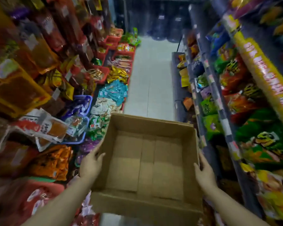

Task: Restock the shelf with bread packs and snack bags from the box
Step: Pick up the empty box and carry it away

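Overhead, both hands' grip holds the empty box [145, 162] above a shelf-lined aisle floor [151, 75].

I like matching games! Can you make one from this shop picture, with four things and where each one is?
Things:
1. cardboard box
2. left hand
3. blue basket
4. green snack bag

Places:
A. on the right-hand shelves
B. on the left-hand shelves, holding packs
C. held in the middle, empty inside
D. on the box's left wall

Pairs: 1-C, 2-D, 3-B, 4-A
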Demonstrator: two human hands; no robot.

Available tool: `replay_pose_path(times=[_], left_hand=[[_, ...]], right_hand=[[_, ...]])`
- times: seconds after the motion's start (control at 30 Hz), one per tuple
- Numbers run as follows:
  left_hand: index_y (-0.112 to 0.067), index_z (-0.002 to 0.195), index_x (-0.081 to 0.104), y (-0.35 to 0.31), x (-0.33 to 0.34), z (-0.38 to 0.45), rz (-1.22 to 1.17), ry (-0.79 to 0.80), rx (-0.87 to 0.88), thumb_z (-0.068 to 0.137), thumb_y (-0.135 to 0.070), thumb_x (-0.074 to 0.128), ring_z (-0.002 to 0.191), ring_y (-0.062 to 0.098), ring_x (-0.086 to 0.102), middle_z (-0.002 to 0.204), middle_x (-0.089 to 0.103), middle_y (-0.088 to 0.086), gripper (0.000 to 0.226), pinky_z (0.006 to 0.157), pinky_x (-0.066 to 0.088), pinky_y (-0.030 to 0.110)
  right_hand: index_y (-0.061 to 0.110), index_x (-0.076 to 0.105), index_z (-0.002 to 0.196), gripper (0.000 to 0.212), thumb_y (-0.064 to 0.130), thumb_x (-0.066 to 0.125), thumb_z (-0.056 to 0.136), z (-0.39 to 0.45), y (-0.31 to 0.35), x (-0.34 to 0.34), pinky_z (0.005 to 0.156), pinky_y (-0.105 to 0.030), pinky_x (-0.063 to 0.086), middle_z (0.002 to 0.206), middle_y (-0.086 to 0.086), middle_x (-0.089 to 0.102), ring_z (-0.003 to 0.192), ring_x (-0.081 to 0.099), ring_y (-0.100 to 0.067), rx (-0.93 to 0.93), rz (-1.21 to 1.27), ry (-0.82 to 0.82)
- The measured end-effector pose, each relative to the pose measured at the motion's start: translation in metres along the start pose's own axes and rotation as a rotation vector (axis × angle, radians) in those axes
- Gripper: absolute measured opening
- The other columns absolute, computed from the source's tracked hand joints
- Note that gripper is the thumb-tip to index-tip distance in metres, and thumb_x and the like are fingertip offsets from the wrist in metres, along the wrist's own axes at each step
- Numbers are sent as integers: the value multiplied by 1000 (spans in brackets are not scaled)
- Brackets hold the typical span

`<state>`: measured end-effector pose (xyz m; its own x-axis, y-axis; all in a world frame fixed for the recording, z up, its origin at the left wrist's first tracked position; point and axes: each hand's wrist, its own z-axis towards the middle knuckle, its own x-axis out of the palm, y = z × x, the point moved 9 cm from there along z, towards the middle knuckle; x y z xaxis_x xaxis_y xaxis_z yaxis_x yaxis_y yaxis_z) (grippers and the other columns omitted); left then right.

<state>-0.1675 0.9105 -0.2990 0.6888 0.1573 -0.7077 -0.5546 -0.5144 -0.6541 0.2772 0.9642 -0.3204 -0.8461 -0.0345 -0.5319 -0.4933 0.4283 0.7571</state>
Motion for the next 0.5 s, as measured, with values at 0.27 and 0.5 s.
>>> replay_pose_path(times=[0.27, 0.5], left_hand=[[-29, 142, 41, 110, 160, 120, -65, 102, -26, 93, -1, 50, 102, 11, 58, 125, 58, -6, 56, 75, 47, 21], [-28, 140, 42, 214, 298, 199, -114, 125, 0, 89, 11, 48, 110, 0, 53, 131, 46, -10, 64, 72, 39, -4]], right_hand=[[30, 27, 148, 56, 6, 40, 99, 130, -131, 126, 83, -48, 51, 140, 3, 48, 92, 62, -21, 58, -6, 0], [25, 25, 149, 59, 0, 38, 97, 230, -251, 227, 96, -37, 39, 145, -9, 44, 126, 47, -32, 86, -44, 18]])
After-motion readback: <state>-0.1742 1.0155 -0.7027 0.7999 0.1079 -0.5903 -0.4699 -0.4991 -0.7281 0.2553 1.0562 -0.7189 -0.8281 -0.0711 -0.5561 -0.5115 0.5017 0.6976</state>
